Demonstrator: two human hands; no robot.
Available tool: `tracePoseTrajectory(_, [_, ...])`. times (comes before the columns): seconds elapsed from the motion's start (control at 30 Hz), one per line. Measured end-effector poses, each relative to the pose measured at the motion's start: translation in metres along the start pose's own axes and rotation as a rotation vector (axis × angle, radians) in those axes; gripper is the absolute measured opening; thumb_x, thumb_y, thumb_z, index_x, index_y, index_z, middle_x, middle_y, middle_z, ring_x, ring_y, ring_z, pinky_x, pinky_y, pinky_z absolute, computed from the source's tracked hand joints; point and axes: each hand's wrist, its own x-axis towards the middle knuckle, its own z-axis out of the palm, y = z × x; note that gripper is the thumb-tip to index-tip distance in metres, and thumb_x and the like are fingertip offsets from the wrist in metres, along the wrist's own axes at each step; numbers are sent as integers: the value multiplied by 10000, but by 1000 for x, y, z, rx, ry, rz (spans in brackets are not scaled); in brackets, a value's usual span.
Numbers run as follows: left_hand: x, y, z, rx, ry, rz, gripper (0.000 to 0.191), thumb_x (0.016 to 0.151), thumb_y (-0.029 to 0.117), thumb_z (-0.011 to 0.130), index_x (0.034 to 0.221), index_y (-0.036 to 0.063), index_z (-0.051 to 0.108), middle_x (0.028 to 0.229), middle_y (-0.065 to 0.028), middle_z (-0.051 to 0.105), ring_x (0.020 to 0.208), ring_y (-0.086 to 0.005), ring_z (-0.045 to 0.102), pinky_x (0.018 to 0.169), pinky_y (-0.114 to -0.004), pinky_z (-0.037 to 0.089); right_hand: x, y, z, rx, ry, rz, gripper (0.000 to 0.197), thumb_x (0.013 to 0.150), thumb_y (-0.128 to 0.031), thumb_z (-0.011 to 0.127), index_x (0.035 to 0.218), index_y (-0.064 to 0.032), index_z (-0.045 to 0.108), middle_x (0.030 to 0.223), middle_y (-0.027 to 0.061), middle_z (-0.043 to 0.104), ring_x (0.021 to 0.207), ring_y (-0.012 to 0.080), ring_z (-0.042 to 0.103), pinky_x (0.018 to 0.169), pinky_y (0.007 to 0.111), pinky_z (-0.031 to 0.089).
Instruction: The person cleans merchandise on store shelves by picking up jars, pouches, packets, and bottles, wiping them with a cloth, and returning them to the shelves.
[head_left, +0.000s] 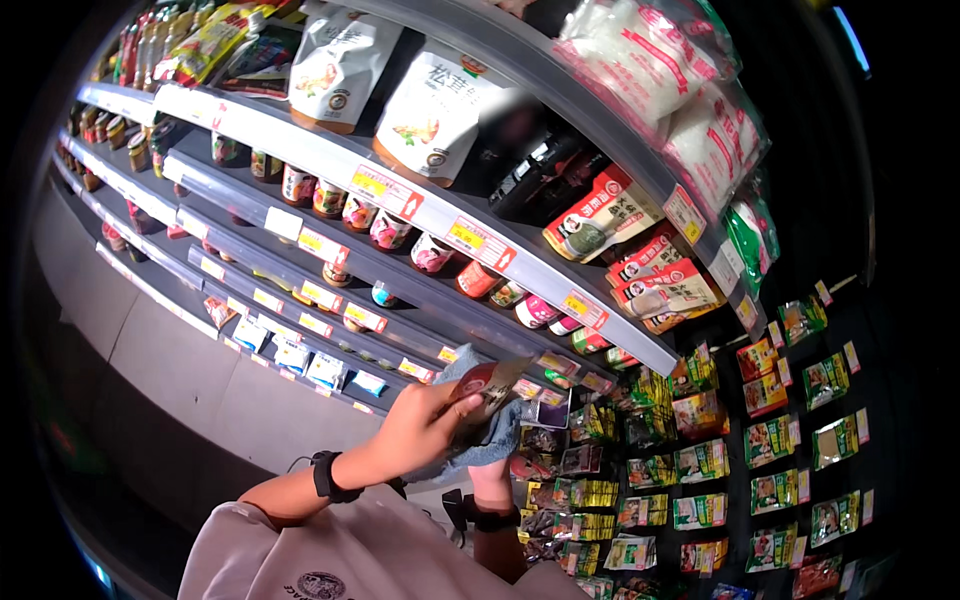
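Note:
My left hand (420, 424) grips a flat seasoning pouch (491, 386) with a dark red top and beige panel, tilted in front of the shelves. My thumb lies across its face. Against the back of the pouch rests a blue-grey terry cloth (499, 435). My right hand (491, 474) is under the cloth and holds it; only its heel and wrist show, the fingers being hidden. Both wrists wear black bands. Similar red-and-beige pouches (604, 214) lie on the upper shelf, beside a dark gap.
The tiered shelf (322, 161) carries jars (390, 229), large white stand-up pouches (427, 112) and price tags. Bagged white goods (712, 142) sit higher at right. Small packets (701, 461) hang on a dark rack at lower right. White-and-blue packets (326, 369) lie on the bottom shelf.

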Motion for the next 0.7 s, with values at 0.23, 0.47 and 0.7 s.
tracePoseTrajectory(0.23, [81, 45, -5, 210, -142, 499, 168, 911, 120, 616, 860, -33, 570, 679, -205, 516, 612, -390, 492, 538, -405, 389, -29, 19, -83, 116, -141, 52, 341, 964, -285, 503, 1208, -49, 535, 1080, 103, 611, 950, 255, 607, 817, 370, 506])
tracePoseTrajectory(0.47, [202, 58, 32, 116, -61, 647, 227, 946, 177, 598, 907, -46, 598, 720, -194, 558, 628, -319, 522, 596, -370, 427, -87, -19, -39, -208, 3, 189, 208, 871, -104, 596, 941, 90, 569, 958, 253, 644, 798, 324, 665, 632, 422, 572])
tracePoseTrajectory(0.7, [260, 64, 50, 83, -176, 747, 355, 963, 256, 601, 856, -83, 611, 593, -109, 521, 580, -105, 453, 530, -318, 405, -117, -22, -54, 216, 179, -83, 224, 1013, -242, 433, 1006, -47, 546, 918, 138, 632, 728, 239, 641, 621, 329, 522])
